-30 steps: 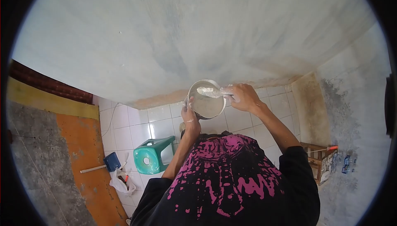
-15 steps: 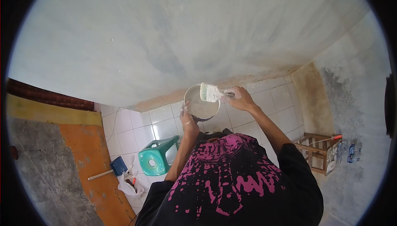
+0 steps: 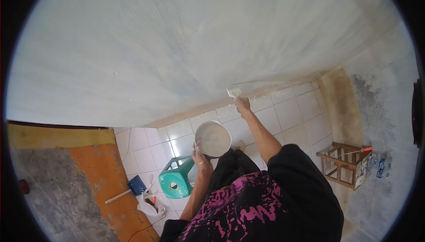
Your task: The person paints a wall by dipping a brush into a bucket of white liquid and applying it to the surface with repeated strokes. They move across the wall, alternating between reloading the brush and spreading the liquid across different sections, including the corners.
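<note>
My left hand [image 3: 201, 158] grips the near left side of a round bucket [image 3: 230, 134], its thumb over the rim. Whitish paint [image 3: 214, 140] lies inside, and pale smears mark my fingers. My right hand [image 3: 242, 105] is closed round the handle of a wide paintbrush [image 3: 233, 92] coated in white. The bristles are at the lower part of the pale wall [image 3: 155, 42], apart from the bucket; whether they touch the wall is hard to tell. Greyish, streaky patches show on the wall above.
A green plastic stool [image 3: 176, 182] stands left of me on white tiles [image 3: 261, 117]. Farther left lie a blue dustpan [image 3: 136, 184] and a white plastic bag [image 3: 150, 205] with things in it. To the right is a wooden frame stool [image 3: 341, 164] with an orange-handled tool [image 3: 366, 149].
My right hand has moved the paintbrush from above the bucket out to the wall. The bucket in my left hand sits lower in view, and the camera view has shifted a little.
</note>
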`<state>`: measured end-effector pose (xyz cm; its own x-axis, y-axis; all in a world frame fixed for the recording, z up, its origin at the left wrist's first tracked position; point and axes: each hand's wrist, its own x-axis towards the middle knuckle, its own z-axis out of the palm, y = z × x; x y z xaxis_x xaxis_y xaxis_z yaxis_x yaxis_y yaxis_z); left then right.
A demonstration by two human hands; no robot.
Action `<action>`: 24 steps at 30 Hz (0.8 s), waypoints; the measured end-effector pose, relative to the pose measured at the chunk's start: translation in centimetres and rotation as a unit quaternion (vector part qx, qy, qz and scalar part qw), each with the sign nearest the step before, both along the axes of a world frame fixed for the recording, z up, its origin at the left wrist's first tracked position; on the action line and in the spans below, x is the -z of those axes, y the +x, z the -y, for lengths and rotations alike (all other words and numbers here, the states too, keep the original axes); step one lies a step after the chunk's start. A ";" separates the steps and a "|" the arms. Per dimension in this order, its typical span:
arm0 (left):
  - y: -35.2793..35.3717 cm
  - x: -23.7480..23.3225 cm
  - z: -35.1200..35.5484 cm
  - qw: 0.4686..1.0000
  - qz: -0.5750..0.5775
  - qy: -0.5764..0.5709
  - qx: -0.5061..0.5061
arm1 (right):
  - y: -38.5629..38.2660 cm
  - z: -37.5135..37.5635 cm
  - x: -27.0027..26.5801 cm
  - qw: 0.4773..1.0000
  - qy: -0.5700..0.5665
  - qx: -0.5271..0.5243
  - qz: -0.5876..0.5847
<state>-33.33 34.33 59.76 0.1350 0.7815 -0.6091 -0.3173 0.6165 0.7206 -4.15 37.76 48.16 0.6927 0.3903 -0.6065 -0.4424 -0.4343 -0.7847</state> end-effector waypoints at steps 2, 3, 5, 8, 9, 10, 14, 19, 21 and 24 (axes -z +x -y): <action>-1.1 -0.3 -0.4 1.000 -0.020 -0.009 0.013 | -0.2 -2.0 1.0 0.999 -0.034 0.011 0.036; -1.6 -0.7 -0.7 1.000 -0.018 -0.016 0.010 | -0.9 -3.2 1.4 0.991 -0.062 0.076 0.092; -1.5 0.3 -2.6 1.000 -0.006 -0.022 0.013 | 0.1 -5.2 0.3 0.972 -0.090 0.146 0.159; -2.9 1.8 -2.9 0.997 -0.021 -0.048 0.056 | -1.2 -2.4 -8.9 0.978 -0.035 0.126 0.163; -2.6 0.9 -3.8 0.996 -0.031 -0.050 0.065 | -2.2 -1.2 -14.1 0.982 0.015 0.085 0.166; -2.0 0.3 -4.6 0.995 -0.042 -0.050 0.073 | -2.6 -0.5 -17.5 0.983 0.065 0.043 0.167; -1.4 0.6 -6.2 0.993 -0.048 -0.041 0.097 | -2.1 0.2 -19.1 0.960 0.049 0.066 0.267; -1.0 1.5 -7.5 0.995 -0.035 -0.031 0.089 | 2.0 -0.3 -2.1 0.961 0.100 0.010 0.259; -0.9 1.9 -7.7 0.994 -0.040 -0.014 0.097 | 2.0 0.4 2.5 0.964 0.106 0.025 0.243; -2.0 3.0 -6.5 0.985 -0.052 0.101 0.128 | 0.2 1.4 8.8 0.952 -0.188 0.056 0.234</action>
<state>-35.38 40.79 56.81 0.2886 0.8363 -0.4661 -0.0887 0.5081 0.8567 -3.99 36.35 39.40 0.9458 0.1145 -0.3038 -0.1423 -0.6949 -0.7049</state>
